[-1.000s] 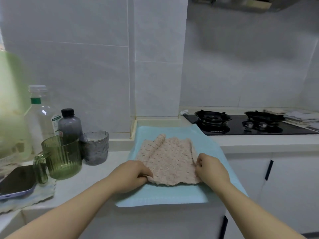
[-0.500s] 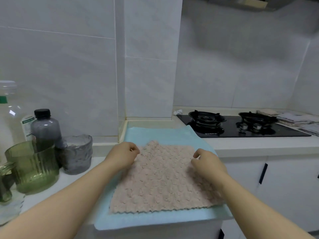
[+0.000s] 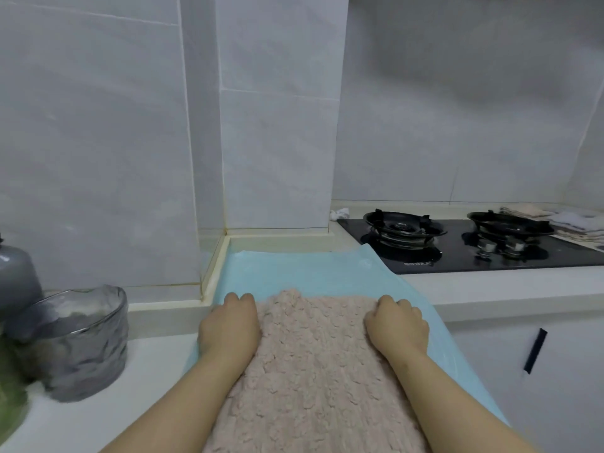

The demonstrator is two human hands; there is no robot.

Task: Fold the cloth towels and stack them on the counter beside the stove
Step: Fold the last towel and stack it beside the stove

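As the pink towel now lies unfolded, left hand and right hand grip its eleven and one o'clock corners, fold pending.

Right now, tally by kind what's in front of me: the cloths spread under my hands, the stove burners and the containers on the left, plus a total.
Pink towel: 1
Blue cloth: 1
Stove burners: 2
Grey tumbler: 1
Dark bottle: 1
Total: 6
Not counted: the blurred folded pile past the stove and the cut-off green thing at left.
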